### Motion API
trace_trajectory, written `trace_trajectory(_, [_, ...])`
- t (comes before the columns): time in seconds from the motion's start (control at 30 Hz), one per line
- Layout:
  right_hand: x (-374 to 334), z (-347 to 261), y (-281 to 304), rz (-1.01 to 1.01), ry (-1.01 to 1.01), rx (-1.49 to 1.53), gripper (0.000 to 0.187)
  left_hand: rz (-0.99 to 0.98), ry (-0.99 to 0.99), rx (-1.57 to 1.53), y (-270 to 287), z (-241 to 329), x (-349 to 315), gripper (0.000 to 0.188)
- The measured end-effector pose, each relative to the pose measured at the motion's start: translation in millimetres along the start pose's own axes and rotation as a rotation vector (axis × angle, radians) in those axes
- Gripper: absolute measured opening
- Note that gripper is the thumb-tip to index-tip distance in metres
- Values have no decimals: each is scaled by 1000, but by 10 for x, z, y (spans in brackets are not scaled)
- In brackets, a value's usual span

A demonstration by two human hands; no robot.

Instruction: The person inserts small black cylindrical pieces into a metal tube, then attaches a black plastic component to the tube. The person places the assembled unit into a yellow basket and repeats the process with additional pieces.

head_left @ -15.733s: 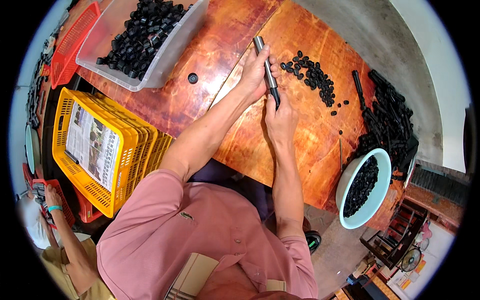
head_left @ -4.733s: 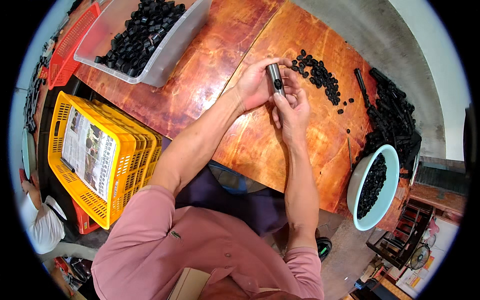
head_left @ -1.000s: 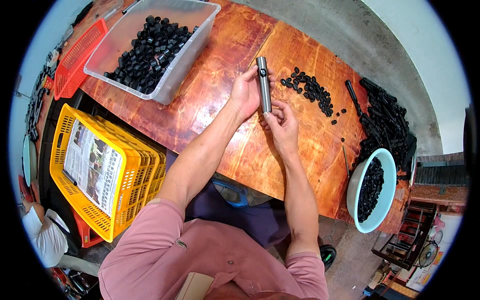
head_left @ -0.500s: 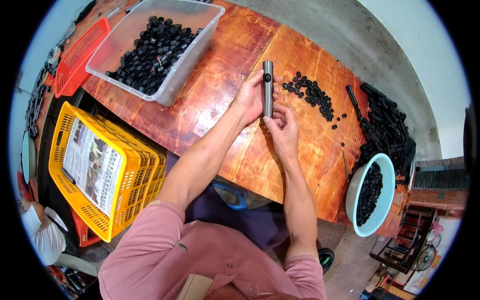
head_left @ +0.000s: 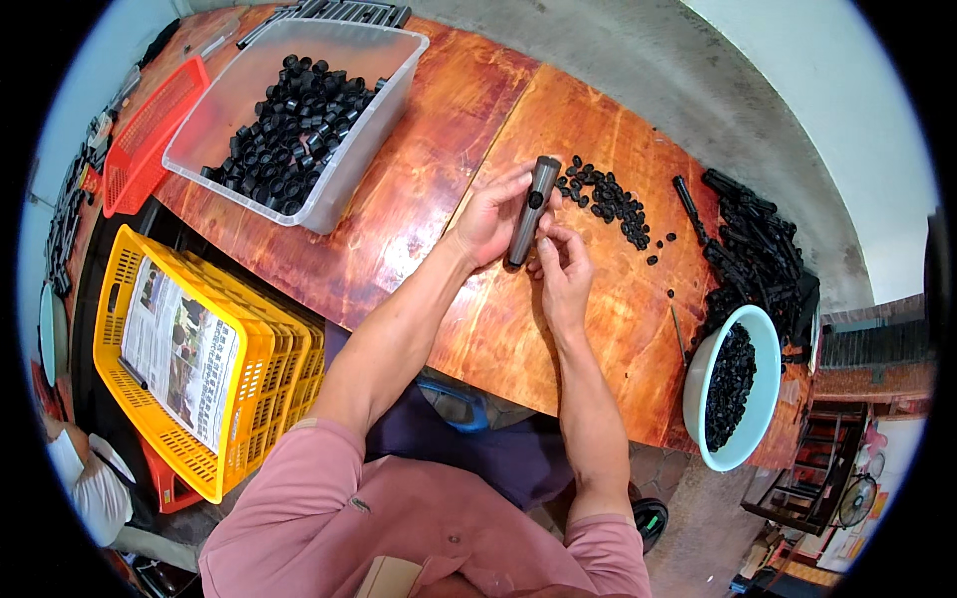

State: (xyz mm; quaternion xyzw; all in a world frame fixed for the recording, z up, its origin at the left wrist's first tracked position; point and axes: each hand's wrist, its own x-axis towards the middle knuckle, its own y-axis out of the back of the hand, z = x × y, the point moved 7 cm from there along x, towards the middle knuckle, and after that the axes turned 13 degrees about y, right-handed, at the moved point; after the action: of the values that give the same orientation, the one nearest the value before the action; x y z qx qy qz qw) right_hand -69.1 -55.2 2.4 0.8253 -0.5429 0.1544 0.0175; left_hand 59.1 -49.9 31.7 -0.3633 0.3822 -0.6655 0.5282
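My left hand (head_left: 488, 221) is closed round a dark grey metal tube (head_left: 524, 227), with its thumb along the left side and fingertips showing at the right. The tube tilts, its top leaning right, and a black oval spot (head_left: 535, 199) shows on its upper part. Close by the tube's lower right side is my right hand (head_left: 566, 274), fingers curled in and thumb near them. Whether it touches the tube or pinches something small is hidden. Small black oval pieces (head_left: 620, 211) lie scattered on the wooden table (head_left: 618, 319) just right of the tube.
A clear plastic bin (head_left: 344, 174) of black caps stands at the back left, beside a red basket (head_left: 150, 140). Yellow crates (head_left: 244, 399) with newspaper are at the left. On the right are a heap of black parts (head_left: 758, 234) and a pale blue basin (head_left: 763, 419) of black pieces.
The tube has gone from upright to tilted, its lower end swung left and down. My right hand has come off that lower end and lies slightly lower, beside the tube.
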Motion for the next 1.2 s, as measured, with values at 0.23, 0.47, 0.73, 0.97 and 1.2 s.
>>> trace_trajectory(0.23, [-15,-184,-165,-86,-25,42,32,60,-7,-50,53,9,2,38])
trace_trajectory(0.47, [0,-382,-256,-165,329,-658,58,164,-56,-136,169,68,16,54])
trace_trajectory(0.73, [-15,-415,-153,-189,366,-977,32,216,31,-161,111,-8,26,28])
trace_trajectory(0.97, [-3,-282,-192,-219,408,-1076,34,110,55,-126,182,-69,94,22])
trace_trajectory(1.2, [-3,-215,-169,-255,316,-961,35,30,55,-101,51,-64,91,26])
